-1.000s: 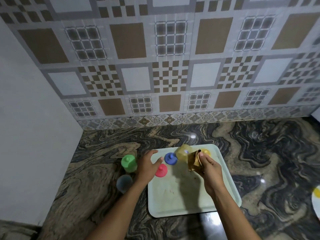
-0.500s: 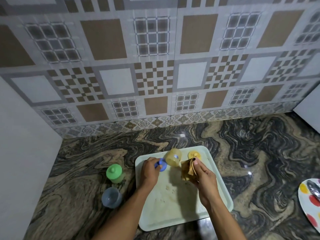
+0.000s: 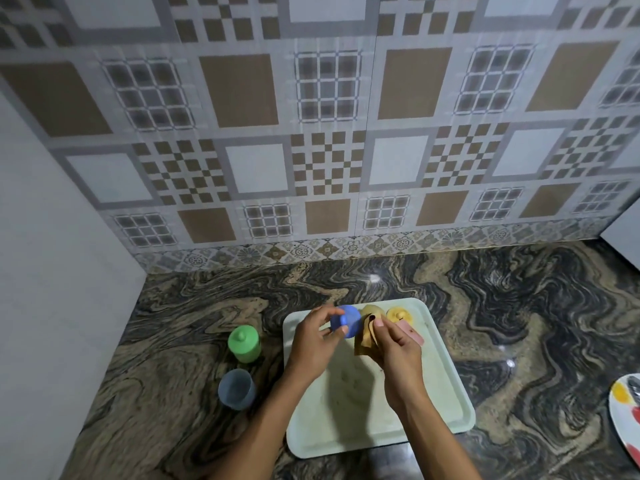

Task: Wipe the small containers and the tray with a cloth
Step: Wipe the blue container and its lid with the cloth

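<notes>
While the left hand (image 3: 311,344) is pinching a blue lid (image 3: 346,323) above the tray (image 3: 446,393), the right hand (image 3: 398,355) is gripping a cloth (image 3: 363,341) over it too. A green pot (image 3: 244,342) and a grey cup (image 3: 236,389) are standing left of the tray; a yellow pot (image 3: 372,310) and a yellow lid (image 3: 400,315) are sitting at its far edge.

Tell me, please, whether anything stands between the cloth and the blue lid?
Nothing visible does: the cloth pinched in the right hand hangs right beside the blue lid held by the left hand, above the tray.
</notes>
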